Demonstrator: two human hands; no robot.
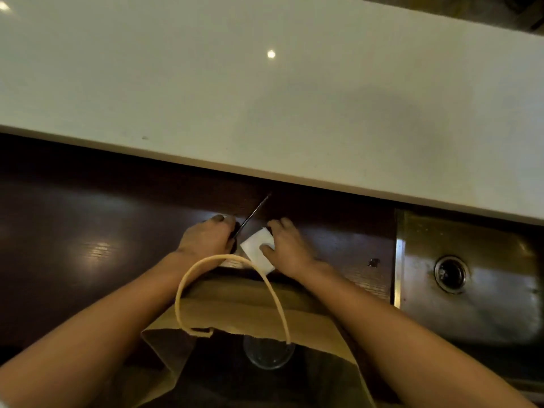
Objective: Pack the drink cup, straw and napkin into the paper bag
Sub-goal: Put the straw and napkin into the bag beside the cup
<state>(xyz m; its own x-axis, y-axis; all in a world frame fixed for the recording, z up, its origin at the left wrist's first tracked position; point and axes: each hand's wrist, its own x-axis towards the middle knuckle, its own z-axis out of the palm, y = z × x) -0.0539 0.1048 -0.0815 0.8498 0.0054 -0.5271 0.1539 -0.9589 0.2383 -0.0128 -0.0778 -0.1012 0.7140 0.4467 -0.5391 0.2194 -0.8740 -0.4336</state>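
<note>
Cup (268, 353) sits in your bag (253, 313), lower centre; your left hand (206, 238) pinches straw (253, 213), right hand (290, 245) grips napkin (256, 251).

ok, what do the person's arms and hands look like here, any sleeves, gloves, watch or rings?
Both forearms are bare up to the frame edge: no sleeves show. The left hand and right hand wear no gloves, and no watch, band or ring is visible. The picture is dim and slightly blurred, so small jewellery cannot be ruled out.
</note>
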